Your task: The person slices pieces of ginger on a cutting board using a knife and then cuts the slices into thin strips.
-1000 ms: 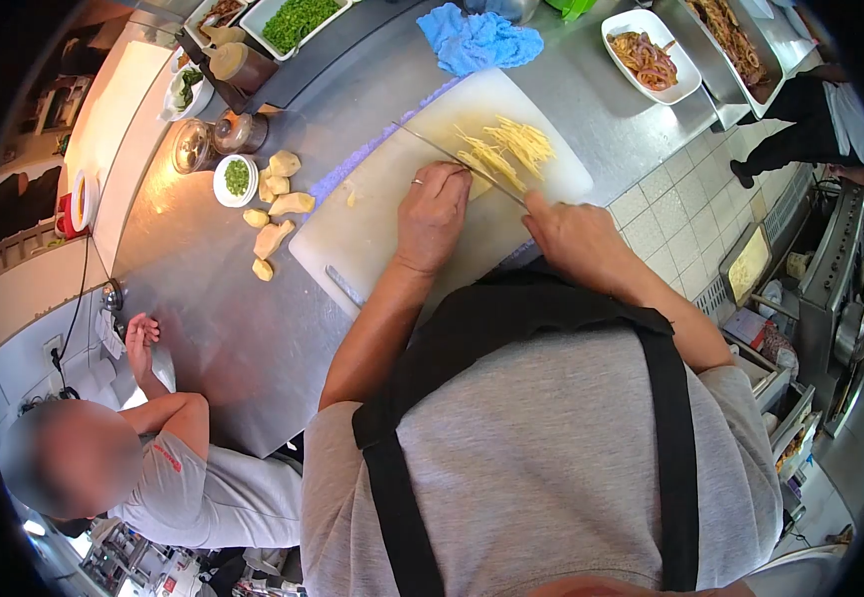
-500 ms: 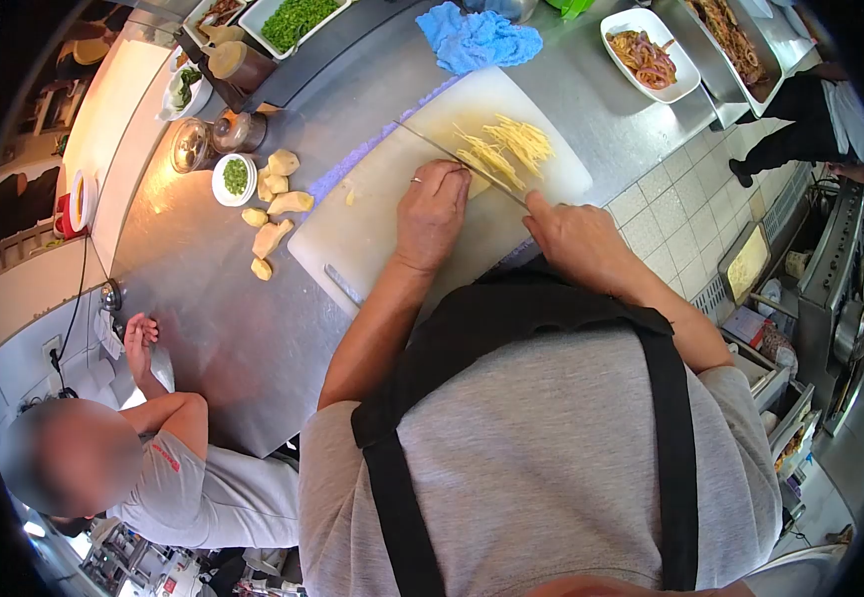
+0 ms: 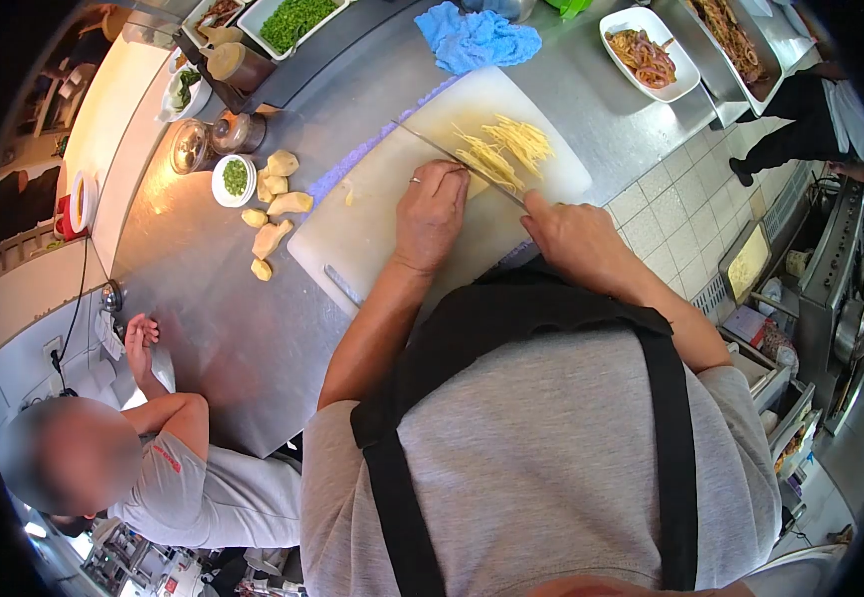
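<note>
My right hand (image 3: 573, 237) is wrapped round the handle end of a long knife (image 3: 430, 141), whose blade slants up and left over a white cutting board (image 3: 372, 224). Against the near side of the blade, my left hand (image 3: 434, 214) presses curled fingers down on a pale yellow piece (image 3: 476, 186), mostly hidden beneath them. Thin yellow strips (image 3: 521, 142) lie in a loose heap just beyond the blade. A purple cloth (image 3: 352, 159) shows under the board's left edge.
Peeled yellow pieces (image 3: 272, 238) and a small bowl of chopped green herbs (image 3: 236, 178) lie left of the board. A blue cloth (image 3: 479, 42) and a white dish (image 3: 649, 55) are beyond it. One person (image 3: 208, 488) is at left, another (image 3: 800, 119) at upper right.
</note>
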### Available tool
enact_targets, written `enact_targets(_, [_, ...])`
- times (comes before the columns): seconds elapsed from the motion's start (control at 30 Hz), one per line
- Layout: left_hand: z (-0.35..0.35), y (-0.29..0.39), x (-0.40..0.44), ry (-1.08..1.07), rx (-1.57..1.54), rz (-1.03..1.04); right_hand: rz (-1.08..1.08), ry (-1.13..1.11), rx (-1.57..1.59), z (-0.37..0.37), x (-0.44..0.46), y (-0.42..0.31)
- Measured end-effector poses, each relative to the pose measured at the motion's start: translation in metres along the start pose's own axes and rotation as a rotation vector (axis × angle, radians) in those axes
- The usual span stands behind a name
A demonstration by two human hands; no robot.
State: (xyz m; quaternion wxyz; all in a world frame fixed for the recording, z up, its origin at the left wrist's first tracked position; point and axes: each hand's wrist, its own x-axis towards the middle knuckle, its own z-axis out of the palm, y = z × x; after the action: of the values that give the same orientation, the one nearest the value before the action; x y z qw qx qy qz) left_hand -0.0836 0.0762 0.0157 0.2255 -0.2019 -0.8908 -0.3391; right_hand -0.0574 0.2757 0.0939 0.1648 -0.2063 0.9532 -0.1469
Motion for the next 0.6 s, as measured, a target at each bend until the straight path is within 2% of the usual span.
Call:
enact_targets(0.23, [0.001,-0.002,-0.001,0.014,-0.03,-0.003,0.006,0.04,0.028,0.028,0.025,0.007])
enact_targets(0.47, [0.002,-0.001,-0.002,-0.001,-0.025,-0.029,0.012,0.012,0.02,0.0,0.003,-0.003])
enact_targets(0.6, [0.001,0.0,0.0,0.003,-0.036,-0.023,0.023,-0.01,0.038,0.012,0.004,0.002])
